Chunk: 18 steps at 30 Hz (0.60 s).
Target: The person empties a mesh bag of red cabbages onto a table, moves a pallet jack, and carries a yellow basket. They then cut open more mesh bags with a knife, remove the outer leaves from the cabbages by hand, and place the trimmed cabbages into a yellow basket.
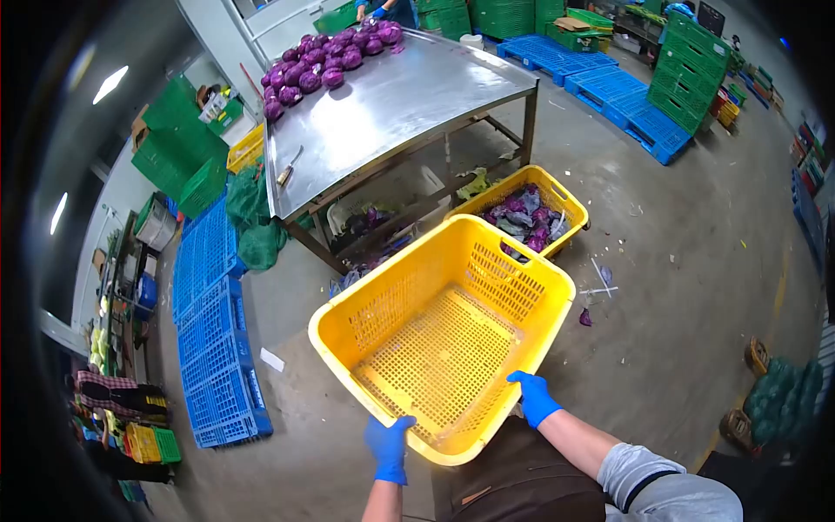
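Both hands wear blue gloves and hold an empty yellow basket (444, 348) by its near rim. My left hand (389, 448) grips the near left corner, with the thumb over the rim. My right hand (536, 399) is closed on the right side of the rim. Beyond the basket stands a metal table (391, 96) with a pile of purple cabbages (330, 61) at its far left and a knife (290, 167) near its left edge. A second yellow basket (570, 204) on the floor holds purple cabbage leaves (529, 215).
Blue pallets (213, 348) lie at the left, others (600, 87) at the back right beside stacked green crates (687, 74). Leaf scraps (585, 317) are on the floor. A co-worker (391, 10) in blue gloves stands behind the table. Net sacks (783, 400) sit at the right.
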Motion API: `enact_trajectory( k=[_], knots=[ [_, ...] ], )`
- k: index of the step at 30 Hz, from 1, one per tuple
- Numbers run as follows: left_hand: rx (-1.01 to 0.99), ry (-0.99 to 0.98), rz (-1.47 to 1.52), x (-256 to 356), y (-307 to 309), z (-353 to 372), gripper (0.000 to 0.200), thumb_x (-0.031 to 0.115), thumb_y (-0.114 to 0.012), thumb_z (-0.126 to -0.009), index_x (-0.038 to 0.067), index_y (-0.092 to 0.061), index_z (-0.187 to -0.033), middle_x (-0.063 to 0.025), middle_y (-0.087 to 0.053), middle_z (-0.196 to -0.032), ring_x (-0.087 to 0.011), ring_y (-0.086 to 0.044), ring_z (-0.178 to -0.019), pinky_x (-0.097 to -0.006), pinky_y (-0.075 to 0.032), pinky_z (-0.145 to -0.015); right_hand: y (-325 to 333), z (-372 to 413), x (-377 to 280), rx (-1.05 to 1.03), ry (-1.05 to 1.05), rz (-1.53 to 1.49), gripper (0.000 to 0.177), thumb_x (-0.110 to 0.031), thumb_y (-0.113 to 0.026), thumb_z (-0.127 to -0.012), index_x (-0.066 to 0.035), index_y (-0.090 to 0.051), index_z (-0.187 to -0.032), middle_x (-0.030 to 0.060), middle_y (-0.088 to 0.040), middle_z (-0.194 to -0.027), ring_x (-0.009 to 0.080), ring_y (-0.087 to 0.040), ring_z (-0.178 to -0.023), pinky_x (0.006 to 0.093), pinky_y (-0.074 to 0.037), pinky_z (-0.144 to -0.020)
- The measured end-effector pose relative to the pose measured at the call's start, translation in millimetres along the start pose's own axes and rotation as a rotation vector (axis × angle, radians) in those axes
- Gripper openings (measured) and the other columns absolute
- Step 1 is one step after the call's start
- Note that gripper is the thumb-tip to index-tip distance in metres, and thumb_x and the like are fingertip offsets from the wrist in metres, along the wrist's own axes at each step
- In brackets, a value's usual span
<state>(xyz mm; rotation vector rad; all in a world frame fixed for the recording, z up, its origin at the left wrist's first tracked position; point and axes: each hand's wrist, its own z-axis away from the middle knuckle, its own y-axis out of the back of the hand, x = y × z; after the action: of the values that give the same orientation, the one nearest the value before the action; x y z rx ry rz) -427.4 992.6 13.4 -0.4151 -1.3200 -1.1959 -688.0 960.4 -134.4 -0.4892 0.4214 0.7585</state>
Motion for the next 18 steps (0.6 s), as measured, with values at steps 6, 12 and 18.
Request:
enact_trajectory(
  k=[6,12,18],
  knots=[
    [-0.042,-0.002,0.04,8,31,-132,0.042,0.004,-0.07,-0.057,-0.004,-0.056,-0.096,-0.0104,-0.063,-0.085,-0.0189,-0.06,-0.075,-0.0302,-0.05,-0.067,-124,-31,-6,0.05,0.023,0.084,0.035,-0.004,-0.065,-0.063,0.005,-0.057,-0.096,0.0128,-0.061,-0.089,0.0261,-0.058,-0.079,0.036,-0.048,-0.073],
    [-0.202,0.072,0.134,-23,77,-294,0.048,-0.001,-0.066,-0.056,-0.004,-0.053,-0.103,-0.0097,-0.061,-0.092,-0.0211,-0.059,-0.08,-0.0309,-0.049,-0.073,-246,-40,28,0.053,0.106,-0.012,0.032,-0.006,-0.065,-0.069,0.005,-0.058,-0.098,0.012,-0.06,-0.093,0.0236,-0.057,-0.081,0.035,-0.047,-0.073],
    [-0.182,0.28,0.143,-103,66,-445,0.044,-0.002,-0.062,-0.066,-0.002,-0.047,-0.107,-0.0112,-0.057,-0.096,-0.0226,-0.057,-0.084,-0.0323,-0.048,-0.074,-296,-139,80,-0.176,-0.163,0.144,0.039,-0.023,-0.057,-0.084,0.0,-0.048,-0.114,0.0117,-0.06,-0.098,0.0207,-0.06,-0.082,0.0327,-0.051,-0.072]
  ],
)
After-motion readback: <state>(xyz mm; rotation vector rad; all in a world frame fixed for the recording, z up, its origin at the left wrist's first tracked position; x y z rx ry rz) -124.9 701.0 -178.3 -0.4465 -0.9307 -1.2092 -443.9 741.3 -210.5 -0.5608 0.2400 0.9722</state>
